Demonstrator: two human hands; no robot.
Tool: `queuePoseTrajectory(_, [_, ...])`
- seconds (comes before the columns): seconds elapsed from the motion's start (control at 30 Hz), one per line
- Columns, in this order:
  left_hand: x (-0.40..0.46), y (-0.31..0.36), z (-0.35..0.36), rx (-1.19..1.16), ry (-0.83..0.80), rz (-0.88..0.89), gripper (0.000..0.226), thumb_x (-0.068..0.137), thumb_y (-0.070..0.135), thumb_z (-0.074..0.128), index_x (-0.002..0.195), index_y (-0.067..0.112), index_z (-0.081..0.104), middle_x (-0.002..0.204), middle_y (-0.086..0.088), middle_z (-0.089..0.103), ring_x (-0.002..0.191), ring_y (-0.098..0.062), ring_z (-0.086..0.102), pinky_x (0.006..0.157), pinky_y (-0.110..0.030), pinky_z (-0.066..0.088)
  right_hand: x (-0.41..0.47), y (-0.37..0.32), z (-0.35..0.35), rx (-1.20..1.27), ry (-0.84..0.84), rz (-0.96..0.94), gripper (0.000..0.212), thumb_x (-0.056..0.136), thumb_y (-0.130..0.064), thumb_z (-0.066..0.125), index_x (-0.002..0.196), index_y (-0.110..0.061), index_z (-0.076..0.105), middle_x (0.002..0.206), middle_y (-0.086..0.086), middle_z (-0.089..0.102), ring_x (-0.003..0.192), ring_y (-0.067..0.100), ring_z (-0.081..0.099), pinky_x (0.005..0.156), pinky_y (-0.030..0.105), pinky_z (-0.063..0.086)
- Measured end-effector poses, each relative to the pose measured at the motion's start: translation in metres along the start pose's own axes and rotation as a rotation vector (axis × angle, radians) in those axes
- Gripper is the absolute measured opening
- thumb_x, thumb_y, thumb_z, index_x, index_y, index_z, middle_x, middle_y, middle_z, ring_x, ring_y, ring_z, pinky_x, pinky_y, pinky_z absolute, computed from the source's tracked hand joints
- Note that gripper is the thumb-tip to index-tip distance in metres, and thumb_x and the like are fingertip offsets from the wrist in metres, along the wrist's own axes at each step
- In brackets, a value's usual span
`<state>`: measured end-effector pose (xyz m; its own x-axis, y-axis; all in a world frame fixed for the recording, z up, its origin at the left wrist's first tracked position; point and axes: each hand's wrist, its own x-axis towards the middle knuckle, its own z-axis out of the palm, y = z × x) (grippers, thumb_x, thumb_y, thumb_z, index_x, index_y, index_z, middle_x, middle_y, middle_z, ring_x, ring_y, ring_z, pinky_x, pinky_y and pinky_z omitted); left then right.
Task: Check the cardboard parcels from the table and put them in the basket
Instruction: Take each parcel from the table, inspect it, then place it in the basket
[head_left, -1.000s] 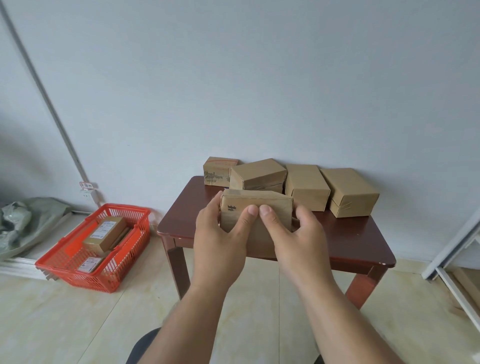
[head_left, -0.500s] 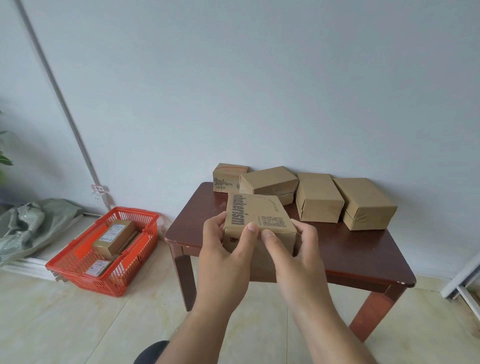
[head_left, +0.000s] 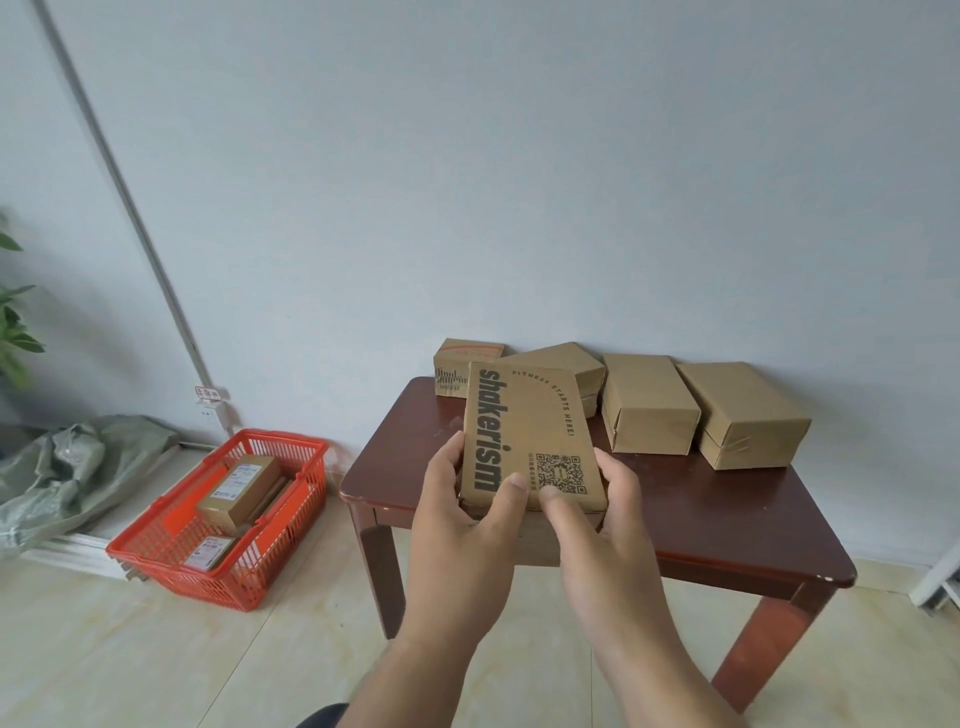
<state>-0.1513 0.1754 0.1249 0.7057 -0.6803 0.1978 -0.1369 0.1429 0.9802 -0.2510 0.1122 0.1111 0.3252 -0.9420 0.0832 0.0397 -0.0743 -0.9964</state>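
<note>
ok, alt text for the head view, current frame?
Both hands, left hand and right hand, hold a printed cardboard parcel tilted up over a dark wooden table bearing four more parcels. A red basket with parcels sits on the floor to the left.

wall (head_left: 519, 182): pale grey-blue, plain, fills the back of the room
pipe (head_left: 124, 208): thin and grey, runs slanting down the wall on the left
tag (head_left: 210, 394): small and white with red marks, stuck near the bottom of the pipe
plant (head_left: 13, 322): green leaves poke in at the left edge
bag (head_left: 67, 467): grey-green, crumpled, lies on the floor by the left wall
floor (head_left: 156, 665): light cream tiles with thin lines between them
white frame (head_left: 937, 582): a bit shows at the right edge, low down
</note>
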Motion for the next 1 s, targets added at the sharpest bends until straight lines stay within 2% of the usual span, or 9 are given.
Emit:
queuePoseTrajectory(0.13, [-0.005,-0.002,0.005,0.007,0.021,0.017,0.045,0.095,0.008,0.074,0.129,0.03,0.055,0.109,0.017,0.075,0.099,0.003,0.072,0.078,-0.01,0.053,0.006,0.001,-0.003,-0.043,0.046,-0.022,0.042,0.098,-0.028,0.073,0.132,-0.035,0.05,0.109,-0.021,0.071,0.09,-0.016,0.065,0.068,0.004,0.047])
queuePoseTrajectory(0.3, [0.004,-0.005,0.002,0.002,0.054,-0.013,0.046,0.093,0.011,0.078,0.129,0.03,0.057,0.122,0.007,0.073,0.105,0.001,0.072,0.083,-0.017,0.059,0.006,0.005,-0.004,-0.092,0.056,-0.046,0.05,0.093,-0.024,0.079,0.134,-0.033,0.052,0.103,-0.024,0.073,0.094,-0.008,0.069,0.072,0.007,0.05])
queuePoseTrajectory(0.4, [0.011,-0.007,-0.002,0.092,0.049,0.011,0.051,0.092,0.023,0.08,0.133,0.04,0.057,0.131,0.01,0.065,0.113,-0.004,0.069,0.093,-0.029,0.061,0.005,0.01,-0.002,-0.128,0.049,-0.059,0.066,0.092,-0.026,0.081,0.148,-0.036,0.048,0.127,-0.017,0.069,0.111,-0.003,0.068,0.088,0.017,0.055])
queuePoseTrajectory(0.43, [0.012,-0.007,-0.003,0.123,0.042,0.027,0.049,0.091,0.024,0.081,0.129,0.046,0.058,0.131,0.014,0.061,0.113,-0.004,0.068,0.094,-0.028,0.059,0.006,0.01,-0.001,-0.141,0.039,-0.065,0.073,0.092,-0.028,0.081,0.154,-0.036,0.044,0.136,-0.016,0.064,0.12,-0.002,0.064,0.095,0.019,0.055])
queuePoseTrajectory(0.5, [0.01,-0.006,-0.003,0.165,0.017,0.053,0.047,0.091,0.023,0.08,0.118,0.054,0.058,0.125,0.023,0.053,0.113,0.003,0.063,0.09,-0.015,0.052,0.009,0.007,-0.001,-0.157,0.023,-0.064,0.081,0.094,-0.029,0.079,0.162,-0.032,0.035,0.145,-0.018,0.053,0.128,-0.004,0.056,0.094,0.008,0.048])
queuePoseTrajectory(0.57, [0.008,-0.006,-0.003,0.166,-0.013,0.055,0.051,0.092,0.02,0.079,0.118,0.058,0.056,0.123,0.025,0.048,0.115,0.009,0.057,0.087,-0.009,0.048,0.013,0.002,-0.003,-0.17,0.015,-0.056,0.081,0.095,-0.029,0.076,0.164,-0.029,0.033,0.144,-0.019,0.048,0.128,-0.004,0.053,0.086,0.001,0.043])
queuePoseTrajectory(0.77, [0.012,-0.008,-0.002,0.162,0.016,0.048,0.057,0.091,0.025,0.08,0.135,0.049,0.051,0.136,0.021,0.056,0.126,0.007,0.055,0.091,-0.016,0.047,0.025,-0.003,-0.004,-0.164,0.032,-0.064,0.046,0.092,-0.037,0.079,0.13,-0.046,0.055,0.125,-0.016,0.066,0.103,-0.006,0.066,0.07,0.01,0.052])
queuePoseTrajectory(0.93, [0.018,-0.005,-0.001,0.13,0.028,0.013,0.046,0.095,0.025,0.077,0.13,0.034,0.049,0.116,0.019,0.071,0.097,0.01,0.068,0.071,-0.012,0.055,0.02,0.006,0.002,-0.159,0.086,-0.076,0.049,0.09,-0.036,0.082,0.129,-0.033,0.052,0.112,-0.018,0.071,0.093,-0.007,0.068,0.072,0.017,0.053])
queuePoseTrajectory(1.0, [0.018,-0.004,0.001,0.115,0.035,0.016,0.045,0.094,0.025,0.078,0.129,0.031,0.05,0.115,0.017,0.07,0.095,0.01,0.068,0.07,-0.01,0.054,0.02,0.008,0.004,-0.149,0.103,-0.073,0.047,0.09,-0.036,0.082,0.125,-0.031,0.051,0.111,-0.016,0.071,0.093,-0.005,0.069,0.073,0.02,0.053])
